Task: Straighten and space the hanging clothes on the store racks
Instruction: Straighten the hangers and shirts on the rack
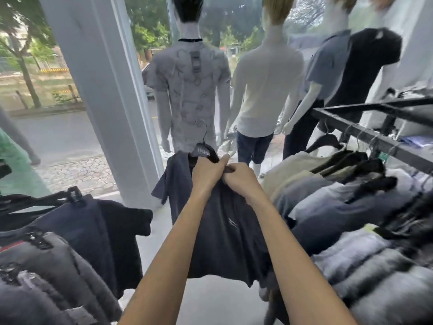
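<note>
- L hand (207, 172): fingers curled tight round shoulder of black plastic hanger (203, 153).
- R hand (239, 178): fingers pinching collar of dark navy short-sleeved shirt (222, 231).
- Shirt held mid-aisle, left of black metal rack (375, 140).

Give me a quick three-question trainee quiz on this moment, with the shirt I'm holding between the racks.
1. True or false: the dark shirt hangs from the right rack's bar.
2. Which hands grip the shirt near its top? A: left only. B: right only. C: both.
3. Fill in: the shirt's hanger is ___ in colour.
Key: 1 false, it is held clear of the bar. 2 C, left hand and right hand. 3 black.
</note>
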